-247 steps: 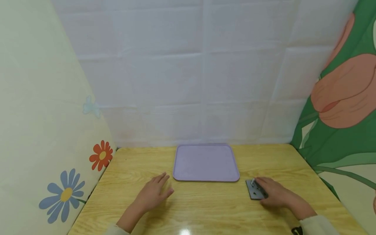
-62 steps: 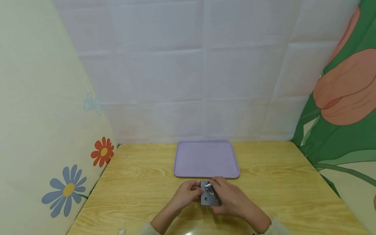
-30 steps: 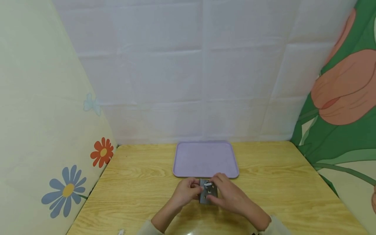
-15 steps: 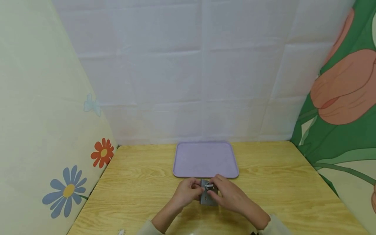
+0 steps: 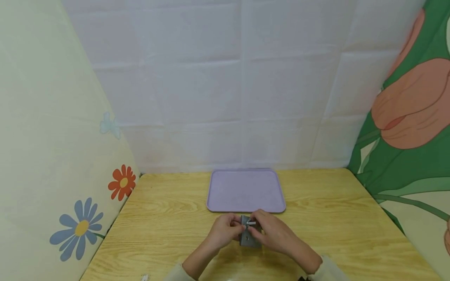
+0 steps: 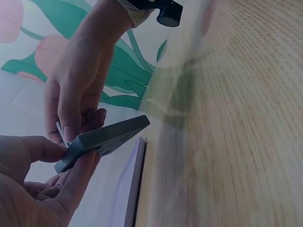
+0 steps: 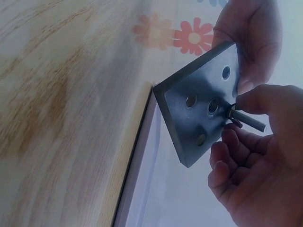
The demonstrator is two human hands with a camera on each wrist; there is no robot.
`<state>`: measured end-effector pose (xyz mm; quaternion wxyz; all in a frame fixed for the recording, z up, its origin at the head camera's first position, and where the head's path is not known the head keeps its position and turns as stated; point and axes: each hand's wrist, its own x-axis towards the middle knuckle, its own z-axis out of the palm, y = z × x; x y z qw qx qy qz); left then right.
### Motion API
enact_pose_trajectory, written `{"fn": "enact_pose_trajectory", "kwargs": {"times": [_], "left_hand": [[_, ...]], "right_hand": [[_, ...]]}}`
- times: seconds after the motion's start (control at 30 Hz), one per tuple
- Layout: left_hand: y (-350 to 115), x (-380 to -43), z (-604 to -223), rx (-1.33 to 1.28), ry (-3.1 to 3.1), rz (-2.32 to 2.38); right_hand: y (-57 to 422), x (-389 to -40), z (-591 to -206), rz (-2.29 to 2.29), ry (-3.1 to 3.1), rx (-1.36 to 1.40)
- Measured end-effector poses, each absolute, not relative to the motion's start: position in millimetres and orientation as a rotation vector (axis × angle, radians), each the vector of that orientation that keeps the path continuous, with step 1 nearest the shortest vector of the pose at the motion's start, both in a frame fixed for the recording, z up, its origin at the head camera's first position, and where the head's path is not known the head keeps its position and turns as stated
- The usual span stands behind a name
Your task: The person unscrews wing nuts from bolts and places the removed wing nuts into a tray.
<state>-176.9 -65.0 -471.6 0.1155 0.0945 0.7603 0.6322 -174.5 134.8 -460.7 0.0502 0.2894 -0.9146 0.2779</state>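
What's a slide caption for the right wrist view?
Left hand grips a holed plate; right hand pinches at the base of its jutting bolt.

"What sort of place is this?"
"A small booth-like workspace around a wood-grain table (image 5: pixel 168 195), which fills six o'clock in the head view. Home or lab, I can't tell."
"What shows it?"
"Three sides are screened: a creased white sheet (image 5: pixel 197 89) at twelve, a pale flower-print panel (image 5: pixel 42 136) at nine, a green tulip-print panel (image 5: pixel 411 168) at three."
"Cloth?"
"The white one's fold lines look like it."
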Motion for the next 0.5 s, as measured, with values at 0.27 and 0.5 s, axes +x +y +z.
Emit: {"fn": "enact_pose_trajectory", "kwargs": {"times": [0.27, 0.5], "left_hand": [[-63.8, -176.9, -470.0, 0.292, 2.202, 1.837], [-61.9, -176.3, -467.8, 0.268, 2.190, 1.824]], "right_hand": [[131.2, -174.1, -461.6, 0.807, -2.674, 0.925], [129.3, -173.2, -460.4, 0.798, -2.628, 0.958]]}}
